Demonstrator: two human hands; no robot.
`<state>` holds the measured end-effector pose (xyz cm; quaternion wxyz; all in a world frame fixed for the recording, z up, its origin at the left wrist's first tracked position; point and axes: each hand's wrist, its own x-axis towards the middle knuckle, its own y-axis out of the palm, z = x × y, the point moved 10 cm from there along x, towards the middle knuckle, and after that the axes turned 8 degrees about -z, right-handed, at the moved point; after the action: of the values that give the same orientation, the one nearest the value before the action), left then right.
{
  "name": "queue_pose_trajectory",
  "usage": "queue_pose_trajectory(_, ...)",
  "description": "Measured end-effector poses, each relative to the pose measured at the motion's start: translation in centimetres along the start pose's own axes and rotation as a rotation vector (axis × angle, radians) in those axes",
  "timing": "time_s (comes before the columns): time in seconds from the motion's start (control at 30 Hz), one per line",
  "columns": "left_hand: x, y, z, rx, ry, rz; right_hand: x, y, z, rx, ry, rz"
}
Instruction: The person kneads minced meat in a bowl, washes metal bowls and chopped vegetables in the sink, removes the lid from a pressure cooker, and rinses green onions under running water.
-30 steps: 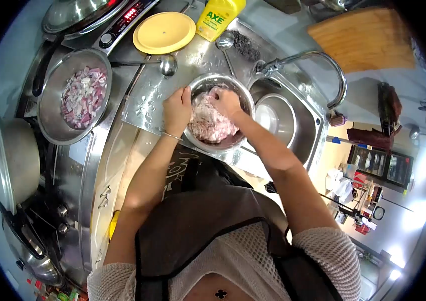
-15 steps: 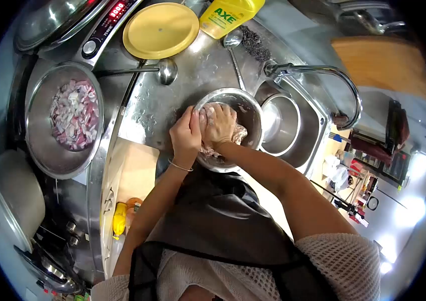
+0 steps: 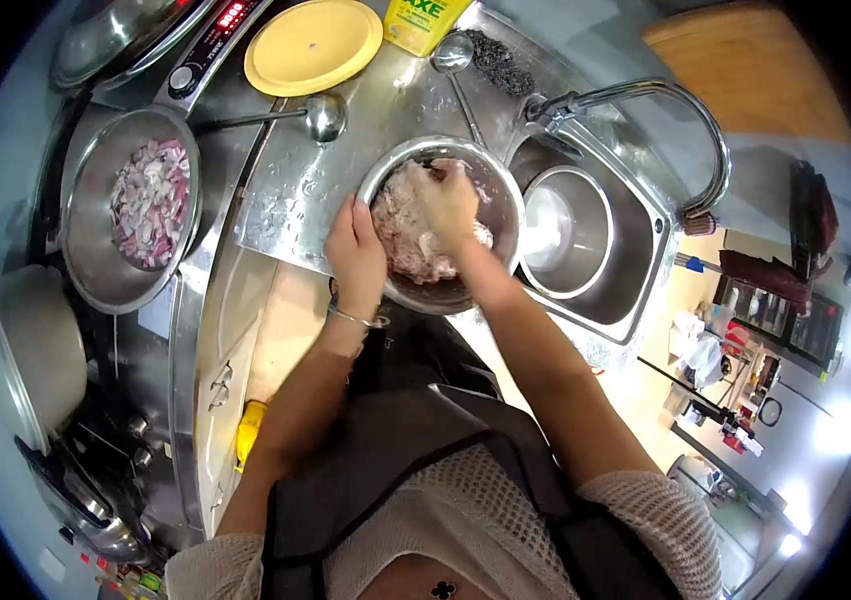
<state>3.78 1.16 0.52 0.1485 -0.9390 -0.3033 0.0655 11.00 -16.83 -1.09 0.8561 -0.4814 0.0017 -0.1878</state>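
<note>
A steel mixing bowl [image 3: 513, 215] stands at the counter edge in front of me, holding pale pink raw meat [image 3: 405, 225] that looks minced or finely cut. My left hand [image 3: 355, 250] grips the bowl's left rim, thumb up along the edge. Inside the bowl, my right hand [image 3: 451, 208] is curled into the meat at the right side, its fingers partly sunk in and slightly smeared by motion.
Left is a larger steel bowl [image 3: 85, 240] of cut pinkish pieces [image 3: 152, 205]. Behind lie a ladle [image 3: 325, 118], yellow lid [image 3: 313, 46], spoon [image 3: 453, 52], scourer [image 3: 500, 65] and yellow AXE bottle [image 3: 420, 22]. Right are the sink [image 3: 635, 255], with a steel pot [image 3: 570, 235], and faucet [image 3: 685, 95].
My right hand has gone from pressing flat on the meat to curled, farther right in the bowl. More meat shows on the left. The view has shifted slightly.
</note>
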Motion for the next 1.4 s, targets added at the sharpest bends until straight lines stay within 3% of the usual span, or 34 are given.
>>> queue_pose_trajectory(0.07, 2.1, -0.1, 0.5, -0.054, 0.030, 0.009, 0.4, 4.2, -2.8, 0.243, 0.262, 0.607)
queue_pose_trajectory(0.1, 3.0, 0.5, 0.1, -0.050, 0.072, 0.100, 0.0, 6.7, -3.5, 0.377, 0.238, 0.772)
queue_pose_trajectory(0.13, 3.9, 1.4, -0.3, -0.046, 0.117, 0.191, 0.3, 6.2, -1.6, 0.387, 0.227, 0.777)
queue_pose_trajectory(0.2, 5.7, 2.3, -0.3, -0.036, 0.135, 0.259, -1.8, 6.4, 4.4, 0.583, 0.064, 1.125)
queue_pose_trajectory(0.23, 6.3, 3.2, -0.3, -0.031, 0.149, 0.338, -2.4, 7.2, 5.5, 0.715, 0.136, 1.185)
queue_pose_trajectory(0.27, 7.1, 3.2, -0.2, -0.023, 0.148, 0.328, -2.5, 7.9, 6.2, 0.720, 0.130, 1.196)
queue_pose_trajectory(0.37, 8.1, 4.4, -0.9, 0.017, 0.211, 0.434, -6.1, 10.1, 6.8, 0.308, -0.024, 1.515)
queue_pose_trajectory(0.4, 8.8, 4.4, -1.0, 0.015, 0.207, 0.431, -6.5, 9.3, 7.5, 0.304, -0.024, 1.519)
queue_pose_trajectory(0.47, 8.9, 5.8, -0.6, 0.142, 0.227, 0.590, -7.4, 5.5, 10.7, -0.059, -0.706, 1.288)
queue_pose_trajectory(0.53, 9.1, 5.3, -0.3, 0.106, 0.226, 0.556, -8.9, 2.6, 9.6, -0.008, -0.881, 1.273)
queue_pose_trajectory(0.6, 9.0, 4.4, -1.2, 0.138, 0.287, 0.519, -8.2, -2.3, 11.4, 0.299, -1.142, 1.126)
queue_pose_trajectory(0.63, 9.0, 4.3, -1.3, 0.142, 0.285, 0.511, -8.0, -2.7, 12.1, 0.286, -1.151, 1.131)
queue_pose_trajectory(0.67, 8.7, 4.2, -1.3, 0.136, 0.282, 0.512, -6.5, -0.6, 10.3, 0.083, -0.778, 1.225)
queue_pose_trajectory(0.73, 8.4, 4.0, -1.4, 0.139, 0.293, 0.466, -6.7, 0.9, 8.3, -0.120, -0.393, 1.275)
queue_pose_trajectory(0.8, 8.1, 3.9, -1.6, 0.131, 0.323, 0.441, -7.1, 1.2, 10.5, -0.380, -0.888, 0.760)
queue_pose_trajectory(0.83, 7.9, 3.5, -1.9, 0.130, 0.344, 0.419, -8.4, -0.5, 12.1, -0.171, -1.050, 0.556)
queue_pose_trajectory(0.87, 7.8, 3.5, -2.0, 0.123, 0.343, 0.423, -8.8, -0.7, 10.8, -0.178, -1.046, 0.556)
queue_pose_trajectory(0.93, 7.6, 3.8, -1.1, 0.112, 0.167, 0.512, -12.1, -2.5, 9.9, -0.034, -1.385, 0.797)
queue_pose_trajectory(0.97, 7.4, 3.9, -1.0, 0.103, 0.158, 0.508, -11.9, -3.6, 9.6, 0.132, -1.442, 0.832)
queue_pose_trajectory(1.07, 6.6, 4.5, -1.9, 0.006, 0.313, 0.436, -12.0, -1.7, 8.6, 0.173, -1.497, 0.874)
queue_pose_trajectory(1.1, 6.6, 4.4, -1.7, 0.022, 0.280, 0.422, -11.4, -2.2, 9.3, 0.299, -1.529, 0.699)
queue_pose_trajectory(1.23, 6.8, 4.3, -1.6, 0.036, 0.171, 0.457, -11.1, 0.2, 8.9, 0.290, -1.421, 0.545)
queue_pose_trajectory(1.4, 7.0, 4.6, -1.8, 0.002, 0.215, 0.393, -11.1, 5.2, 7.9, 0.319, -1.357, 0.648)
